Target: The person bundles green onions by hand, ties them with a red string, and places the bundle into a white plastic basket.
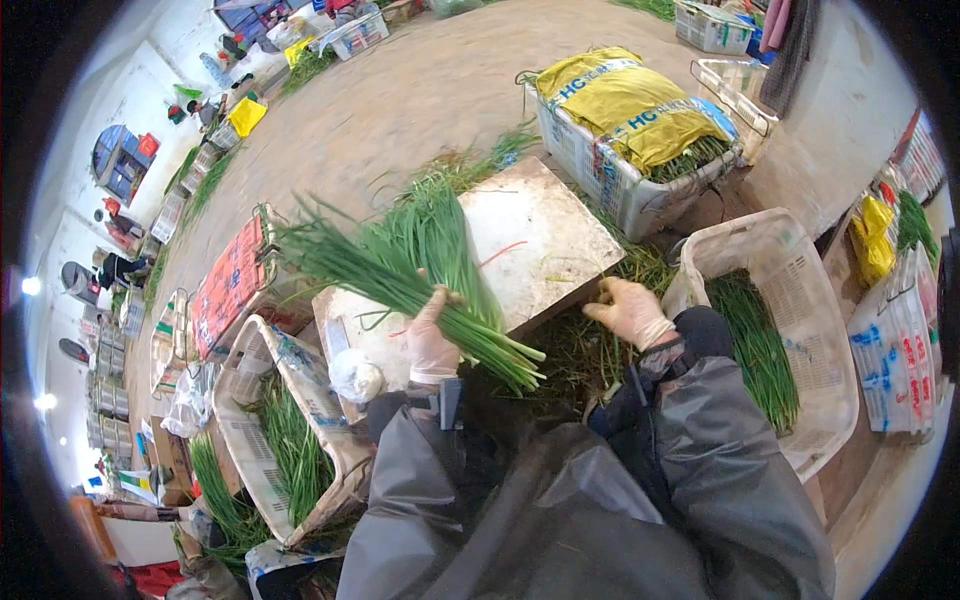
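Observation:
My left hand (435,334), in a thin pale glove, is closed around a bundle of long green leafy stalks (352,262), whose pale cut ends point right towards me. Under and behind it, a larger heap of the same stalks (439,232) lies across a white, dirt-stained board (540,225). A thin red strip (502,253) rests on the board. My right hand (626,309), gloved too, is by the board's near right edge with its fingers bent; a thin yellowish blade seems to be at its fingertips, but a grip is not clear. A white plastic bag (355,376) sits at the board's left corner.
Plastic crates with green stalks stand left (251,375) and right (817,360) of me. Beyond the board is a crate (585,165) covered by a yellow sack (630,105). Trimmings (585,360) litter the floor below the board. Several people and more crates line the far left wall.

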